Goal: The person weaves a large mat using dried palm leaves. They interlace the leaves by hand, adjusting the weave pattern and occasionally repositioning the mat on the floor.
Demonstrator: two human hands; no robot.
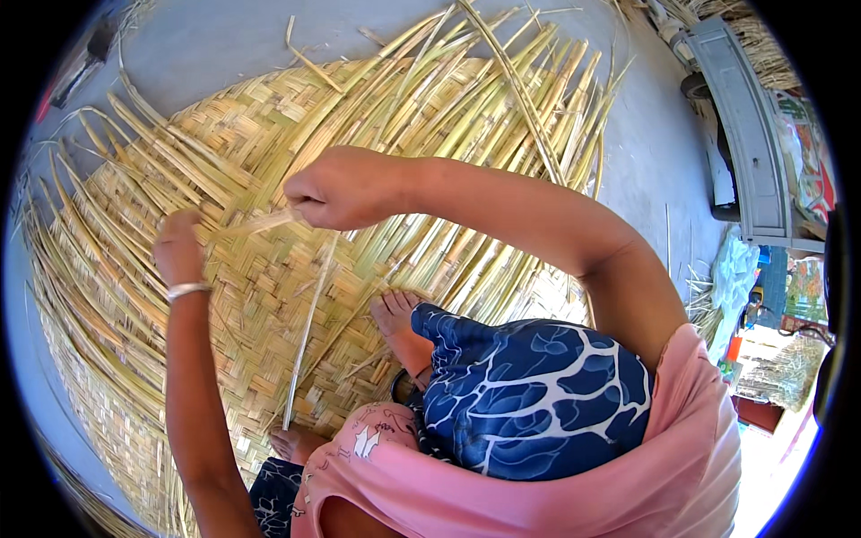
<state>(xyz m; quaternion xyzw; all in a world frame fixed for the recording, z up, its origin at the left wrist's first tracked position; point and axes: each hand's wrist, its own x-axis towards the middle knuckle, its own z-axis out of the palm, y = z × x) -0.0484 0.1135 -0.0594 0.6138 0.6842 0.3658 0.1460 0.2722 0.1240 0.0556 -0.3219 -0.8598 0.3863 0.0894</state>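
Note:
I sit on a large woven straw-coloured mat (251, 296) spread over the grey floor. My right hand (336, 190) is closed around a thin pale strip (305, 332) that hangs down from the fist toward my knee. My left hand (178, 247), with a silver bangle at the wrist, pinches the near end of that strip among the loose strands at the mat's unfinished edge. Many loose yellow-green leaf strips (484, 117) fan out from the woven part toward the upper right. My bare foot (399, 318) rests on the mat.
A grey bench or frame (744, 134) stands at the right edge, with colourful items and bundles of dry straw (780, 372) below it. Bare grey floor (224, 45) lies beyond the mat at the top. My blue patterned and pink clothing fills the lower middle.

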